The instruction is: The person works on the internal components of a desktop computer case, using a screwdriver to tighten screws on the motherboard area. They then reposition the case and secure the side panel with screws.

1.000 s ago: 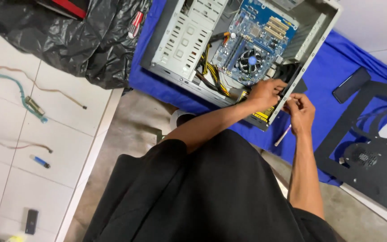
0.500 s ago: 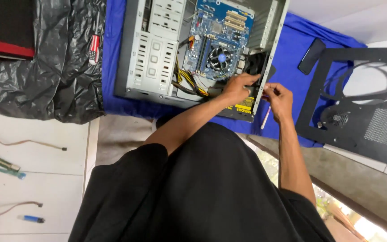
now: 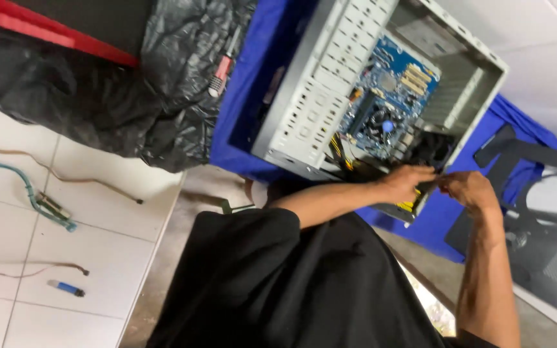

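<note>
An open grey computer case [image 3: 317,96] lies on a blue cloth [image 3: 240,84], with a blue motherboard [image 3: 388,96] and yellow and black cables [image 3: 340,151] inside. My left hand [image 3: 407,182] reaches into the case's near corner, fingers curled on a dark part there. My right hand [image 3: 469,190] is at the case's edge beside it, fingers pinched together; what it grips is too small to tell. My black sleeve and shirt fill the lower middle.
A black plastic sheet [image 3: 98,96] with a red-handled screwdriver [image 3: 222,67] lies at upper left. Loose cables [image 3: 27,187] and a small blue lighter [image 3: 67,288] rest on the white tiled floor. The black side panel [image 3: 549,245] lies at right.
The view has swung and tilted, so the case now sits higher and to the right. Both hands stay together at the case's near corner.
</note>
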